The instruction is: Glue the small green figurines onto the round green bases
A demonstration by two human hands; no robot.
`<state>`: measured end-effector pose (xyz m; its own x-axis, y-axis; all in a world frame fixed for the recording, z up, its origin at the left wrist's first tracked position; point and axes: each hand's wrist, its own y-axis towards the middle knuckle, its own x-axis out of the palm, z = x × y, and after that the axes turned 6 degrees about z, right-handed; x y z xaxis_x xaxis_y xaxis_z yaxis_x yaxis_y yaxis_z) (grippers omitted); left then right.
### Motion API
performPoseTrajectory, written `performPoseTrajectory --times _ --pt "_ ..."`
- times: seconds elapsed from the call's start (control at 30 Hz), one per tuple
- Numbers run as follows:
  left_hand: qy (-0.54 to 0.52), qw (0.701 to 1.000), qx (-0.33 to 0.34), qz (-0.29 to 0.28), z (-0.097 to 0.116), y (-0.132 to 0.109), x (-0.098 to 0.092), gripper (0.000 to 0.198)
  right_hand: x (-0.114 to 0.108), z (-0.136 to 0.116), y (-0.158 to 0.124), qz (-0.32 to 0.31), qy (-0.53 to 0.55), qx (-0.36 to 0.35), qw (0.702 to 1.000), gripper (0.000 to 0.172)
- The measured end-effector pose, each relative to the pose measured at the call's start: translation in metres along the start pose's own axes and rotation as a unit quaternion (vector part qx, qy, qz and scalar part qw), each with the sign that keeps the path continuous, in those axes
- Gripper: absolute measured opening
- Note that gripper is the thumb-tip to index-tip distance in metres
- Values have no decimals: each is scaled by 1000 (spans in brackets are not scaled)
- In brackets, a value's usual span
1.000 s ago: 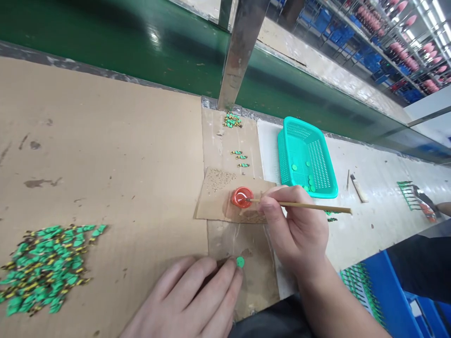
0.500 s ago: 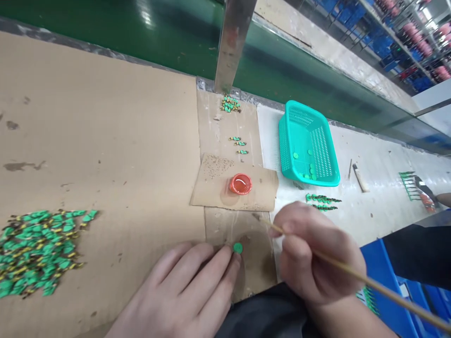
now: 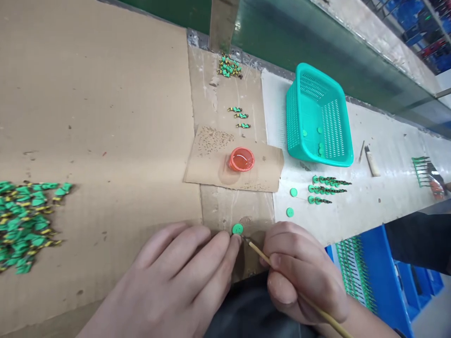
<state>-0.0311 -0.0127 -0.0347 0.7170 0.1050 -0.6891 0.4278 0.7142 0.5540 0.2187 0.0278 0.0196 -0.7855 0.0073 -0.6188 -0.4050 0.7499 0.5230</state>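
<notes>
The right hand (image 3: 299, 272) pinches a thin bamboo stick (image 3: 257, 251) narrowly, its tip just beside a green disc (image 3: 237, 228). The left hand (image 3: 165, 277) lies open and flat, fingertips touching the disc on cardboard (image 3: 225, 209).

Single head-worn camera, close over the work, looking forward and down from the person's own position. The person's left hand (image 3: 165, 277) and right hand (image 3: 299, 277) sit along the near bottom edge. A flat brown cardboard-covered bench (image 3: 98, 117) fills the left and middle. The frame is rolled, so the bench's far edge slopes down to the right. A glossy dark-green conveyor strip (image 3: 299, 47) crosses the far top; a bright blue plastic crate (image 3: 384, 277) shows near right.
</notes>
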Motion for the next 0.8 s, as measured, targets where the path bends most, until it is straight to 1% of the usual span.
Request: performPoseTrajectory --times 0.07,0.1,0.27,0.47,0.7,0.8 --pt "-5 1000 -4 -1 0 -1 -1 39 0 1 1 1 4 -4 1000 9" --pt "-6 1000 -3 -4 0 -1 -1 38 1 1 2 -1 3 -6 1000 9" --pt "-2 1000 -6 -13 0 -3 -1 40 3 0 5 -6 -17 -7 1000 24" --pt "-13 1000 -9 4 1 -4 2 36 8 1 3 36 -18 -25 999 27" --pt "-12 1000 -16 5 1 -9 1 32 9 4 3 29 -19 -29 999 27" --pt "-11 1000 -16 7 1 -10 2 30 10 5 4 18 -4 -16 1000 24"
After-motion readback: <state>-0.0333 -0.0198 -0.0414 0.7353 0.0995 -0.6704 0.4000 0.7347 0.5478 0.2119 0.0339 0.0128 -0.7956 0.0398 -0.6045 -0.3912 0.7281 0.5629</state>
